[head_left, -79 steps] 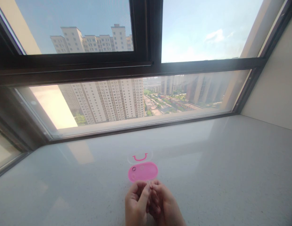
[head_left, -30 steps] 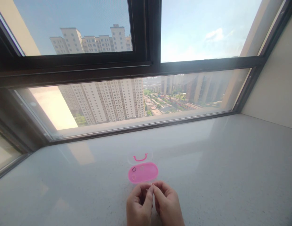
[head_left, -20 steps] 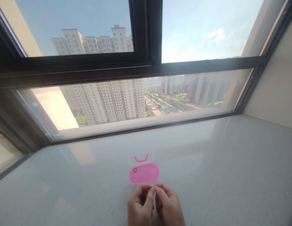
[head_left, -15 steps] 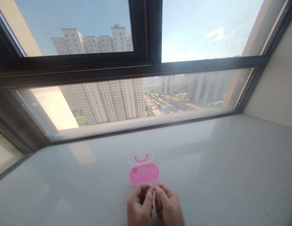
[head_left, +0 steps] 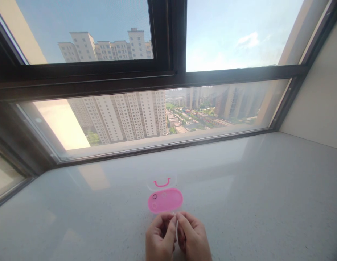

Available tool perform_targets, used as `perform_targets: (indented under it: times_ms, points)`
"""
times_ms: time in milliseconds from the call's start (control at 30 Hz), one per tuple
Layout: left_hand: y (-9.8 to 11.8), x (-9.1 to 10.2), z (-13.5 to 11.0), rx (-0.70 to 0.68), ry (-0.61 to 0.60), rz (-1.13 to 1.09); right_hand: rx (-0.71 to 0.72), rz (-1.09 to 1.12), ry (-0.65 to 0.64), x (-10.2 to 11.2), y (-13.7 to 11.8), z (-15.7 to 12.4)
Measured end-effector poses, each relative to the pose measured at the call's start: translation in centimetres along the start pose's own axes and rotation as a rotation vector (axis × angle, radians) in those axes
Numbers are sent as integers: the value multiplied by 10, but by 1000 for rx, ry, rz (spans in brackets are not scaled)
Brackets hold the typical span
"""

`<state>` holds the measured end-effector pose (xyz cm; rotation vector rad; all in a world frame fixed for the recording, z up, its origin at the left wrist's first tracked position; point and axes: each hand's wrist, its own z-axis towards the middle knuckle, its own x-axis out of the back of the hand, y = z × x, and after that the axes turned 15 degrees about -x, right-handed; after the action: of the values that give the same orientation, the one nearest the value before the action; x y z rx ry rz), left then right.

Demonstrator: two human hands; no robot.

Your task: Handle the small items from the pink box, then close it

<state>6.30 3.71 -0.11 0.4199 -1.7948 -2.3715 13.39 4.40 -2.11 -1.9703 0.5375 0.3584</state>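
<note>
My left hand [head_left: 159, 237] and my right hand [head_left: 194, 235] meet at the bottom middle, thumbs and forefingers pinched together with the tips nearly touching. Something small and pale shows between the fingertips, too little of it to name. Just beyond them lies an open pink oval case [head_left: 171, 201]. Inside it, near the left end, are a thin dark ring [head_left: 155, 197] and a faint pale ring [head_left: 154, 206]. Behind the case rests its clear lid with a curved pink handle [head_left: 162, 184].
A pale, glossy windowsill [head_left: 239, 203] spreads around the case. A dark window frame [head_left: 116, 157] bounds its far side, and a white wall [head_left: 317, 108] stands at the right. Tall buildings [head_left: 122, 116] are outside the glass.
Both hands keep their pinch in nearly the same place, with only a slight shift of the fingertips. The whole view has slid a few pixels left.
</note>
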Motion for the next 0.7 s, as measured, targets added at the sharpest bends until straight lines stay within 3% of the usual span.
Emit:
perform_targets:
  times_ms: [367,700]
  points:
    - [-4,3,1,6,91,10,19,58,-10,0,13,9]
    - [-11,4,2,-128,132,-14,150,-15,172,8,-18,2]
